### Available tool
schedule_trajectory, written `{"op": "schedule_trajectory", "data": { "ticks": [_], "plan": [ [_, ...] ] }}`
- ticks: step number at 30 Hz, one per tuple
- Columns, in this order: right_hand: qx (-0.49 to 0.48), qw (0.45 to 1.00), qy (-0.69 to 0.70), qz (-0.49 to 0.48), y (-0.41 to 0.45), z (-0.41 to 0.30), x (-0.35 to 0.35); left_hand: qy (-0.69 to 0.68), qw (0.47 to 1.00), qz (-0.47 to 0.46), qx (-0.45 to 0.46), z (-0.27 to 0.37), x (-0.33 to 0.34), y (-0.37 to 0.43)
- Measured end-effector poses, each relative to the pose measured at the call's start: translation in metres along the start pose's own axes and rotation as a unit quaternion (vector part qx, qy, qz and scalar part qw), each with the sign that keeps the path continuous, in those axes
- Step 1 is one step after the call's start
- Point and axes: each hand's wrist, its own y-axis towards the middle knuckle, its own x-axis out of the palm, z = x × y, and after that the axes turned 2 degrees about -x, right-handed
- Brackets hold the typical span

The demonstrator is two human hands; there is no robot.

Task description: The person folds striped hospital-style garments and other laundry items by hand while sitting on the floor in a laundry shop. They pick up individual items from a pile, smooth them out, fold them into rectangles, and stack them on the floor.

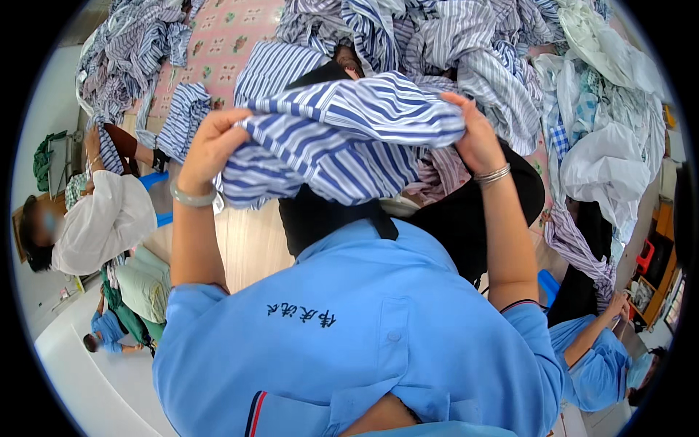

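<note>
A blue-and-white striped cloth garment (349, 147) is stretched bunched between my two hands, above my lap. My left hand (215, 142), with a pale bangle at its wrist, grips the garment's left end. At the right end, my right hand (478, 131) pinches the fabric near its upper edge; silver bangles circle that wrist. Just beyond the garment lies a flat striped cloth piece (273, 68), partly covered by a black thing. A pinkish striped cloth (439, 175) shows below, by my right leg. What the bunched fabric covers is hidden.
A large heap of striped garments (448, 38) lies ahead on a pink patterned sheet (229, 38). Another heap (131, 54) is at far left, white plastic bags (606, 158) at right. People sit close on the left (104, 224) and right (590, 360), handling striped cloth.
</note>
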Motion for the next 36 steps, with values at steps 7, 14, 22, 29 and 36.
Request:
{"op": "schedule_trajectory", "data": {
  "ticks": [7, 14, 22, 29, 36],
  "plan": [
    [0.007, 0.999, -0.038, 0.019, -0.044, 0.029, 0.029, -0.033, 0.998, 0.048, -0.018, -0.006, 0.004, 0.015],
    [-0.077, 0.959, -0.269, -0.034, -0.091, -0.005, 0.048, -0.040, 0.988, 0.147, -0.022, -0.009, -0.002, 0.028],
    [-0.121, 0.867, -0.480, 0.055, -0.087, 0.109, 0.032, -0.018, 0.986, 0.165, -0.022, 0.003, 0.001, 0.038],
    [0.253, 0.958, -0.085, 0.102, -0.075, 0.115, 0.038, -0.056, 0.978, 0.199, -0.018, -0.003, -0.001, 0.032],
    [-0.015, 0.978, -0.061, 0.199, -0.057, 0.093, 0.022, -0.076, 0.986, 0.148, -0.018, -0.006, -0.004, 0.029]
  ]
}}
